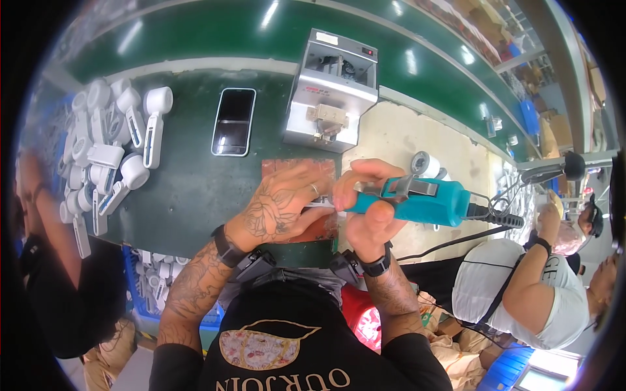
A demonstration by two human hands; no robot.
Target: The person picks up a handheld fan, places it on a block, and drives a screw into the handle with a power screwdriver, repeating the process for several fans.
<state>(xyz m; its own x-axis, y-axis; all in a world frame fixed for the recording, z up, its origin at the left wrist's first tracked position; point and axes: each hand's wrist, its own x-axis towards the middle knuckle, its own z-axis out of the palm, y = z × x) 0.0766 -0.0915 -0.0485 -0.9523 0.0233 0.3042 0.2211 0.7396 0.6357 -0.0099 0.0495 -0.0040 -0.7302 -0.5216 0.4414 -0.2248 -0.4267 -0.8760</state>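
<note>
My right hand (375,218) is wrapped around a teal electric screwdriver (433,201) with a metal lever on its side. The tool lies nearly level, its tip end toward my left hand. My left hand (277,203), fingers curled and pressed together, pins a small white plastic part (321,202) over a reddish-brown mat (276,167). The fingers of both hands almost meet there and cover most of the part, so its shape and the screwdriver's tip are hidden.
White plastic handles with round heads (135,171) lie heaped at the left. A phone (233,122) and a silver boxy machine (331,98) stand beyond my hands. A white cylindrical part (424,163) sits at the right. A black cable (456,242) trails rightward; people work on both sides.
</note>
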